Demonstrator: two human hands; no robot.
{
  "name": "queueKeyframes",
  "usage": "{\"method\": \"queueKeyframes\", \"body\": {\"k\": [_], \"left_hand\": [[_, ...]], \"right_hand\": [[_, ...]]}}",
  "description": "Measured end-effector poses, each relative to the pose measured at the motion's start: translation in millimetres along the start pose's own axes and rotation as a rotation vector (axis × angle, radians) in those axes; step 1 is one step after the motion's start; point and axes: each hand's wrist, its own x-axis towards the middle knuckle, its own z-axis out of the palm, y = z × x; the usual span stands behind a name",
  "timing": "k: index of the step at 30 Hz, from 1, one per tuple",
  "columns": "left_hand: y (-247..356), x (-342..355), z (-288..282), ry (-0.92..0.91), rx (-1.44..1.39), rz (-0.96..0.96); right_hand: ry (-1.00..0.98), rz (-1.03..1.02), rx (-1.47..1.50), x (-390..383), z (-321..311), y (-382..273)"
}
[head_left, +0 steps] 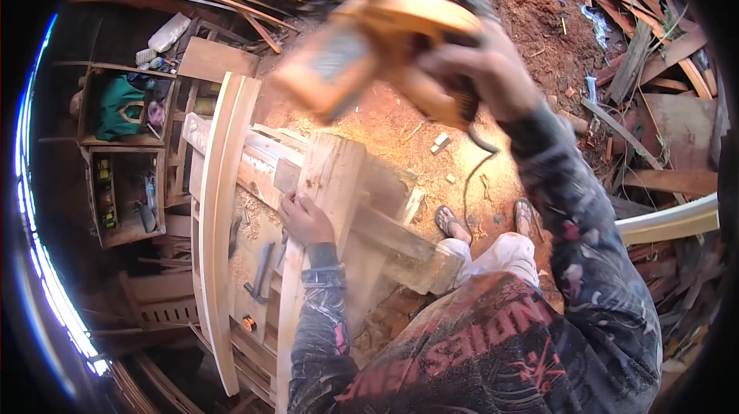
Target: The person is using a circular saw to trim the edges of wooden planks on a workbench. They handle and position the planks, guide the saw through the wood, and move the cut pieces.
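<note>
A sawdust-strewn worktop (254, 206) carries a pale wooden plank (327, 206), which the left hand (304, 219) presses flat, fingers spread on it. The right hand (481, 71), raised above, closes its grip around a blurred orange circular saw (369, 36).

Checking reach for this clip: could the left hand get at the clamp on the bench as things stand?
Probably yes. The left hand rests on a plank, with the dark clamp just below it on the bench; nothing lies between them.
</note>
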Motion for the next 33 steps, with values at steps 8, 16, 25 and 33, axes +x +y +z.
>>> {"method": "queueKeyframes", "body": {"k": [8, 16, 25, 33], "left_hand": [[4.1, 10.7, 8.8, 0.001, 0.166, 0.025], [-11.9, 3.5, 13.3, 0.025, 0.227, 0.083], [-47.8, 32.1, 8.4, -0.086, 0.319, 0.264], [-27.4, 13.0, -3.7, -0.219, 0.194, 0.203]], "right_hand": [[0.306, 0.525, -0.537, -167.2, -216.7, 242.0], [0.244, 1.316, -0.632, -360.0, -348.6, 465.4], [-0.013, 1.016, -0.636, -368.3, -384.6, 629.2], [-0.208, 0.768, -0.943, -298.6, -370.4, 670.2]]}}
